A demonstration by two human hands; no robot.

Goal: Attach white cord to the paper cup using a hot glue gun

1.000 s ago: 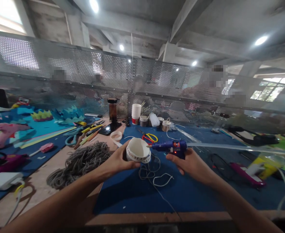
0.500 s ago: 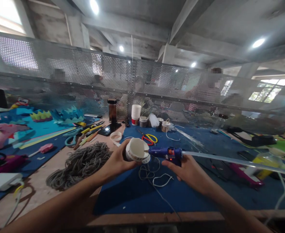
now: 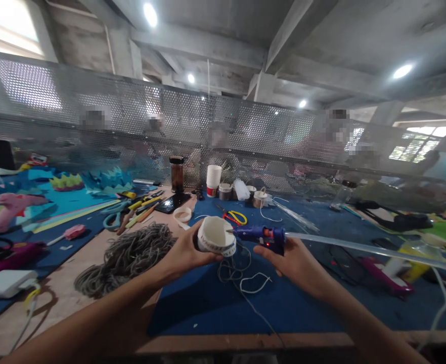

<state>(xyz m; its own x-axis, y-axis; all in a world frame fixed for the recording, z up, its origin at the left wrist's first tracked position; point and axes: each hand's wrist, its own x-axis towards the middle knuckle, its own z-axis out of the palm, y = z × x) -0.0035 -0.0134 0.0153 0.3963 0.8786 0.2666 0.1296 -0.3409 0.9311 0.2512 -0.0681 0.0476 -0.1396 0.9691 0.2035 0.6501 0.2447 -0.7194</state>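
My left hand [image 3: 183, 255] is wrapped round a white paper cup [image 3: 216, 231], its open mouth tilted toward me. A white strip with printed letters [image 3: 226, 250] runs along the cup's near side. In my right hand [image 3: 299, 265] is a blue hot glue gun [image 3: 257, 233] with a small lit red light. Its nozzle tip meets the cup's right rim; whether it touches or only overlaps it, I cannot tell. A long clear glue stick [image 3: 344, 242] sticks out of the gun's back. Below the cup, thin pale cord [image 3: 251, 284] lies loosely on the blue mat.
Grey yarn [image 3: 128, 260] is heaped at left. Behind the cup are red-yellow scissors [image 3: 236, 217], stacked paper cups [image 3: 213, 181], a phone [image 3: 173, 202] and a dark jar [image 3: 177, 174]. A pink glue gun [image 3: 12, 210] lies far left. A perforated metal screen [image 3: 241, 121] closes the back.
The cup has turned slightly in my left hand. The printed strip's end, which hung below the rim, now lies along the cup's side. The glue gun has barely moved.
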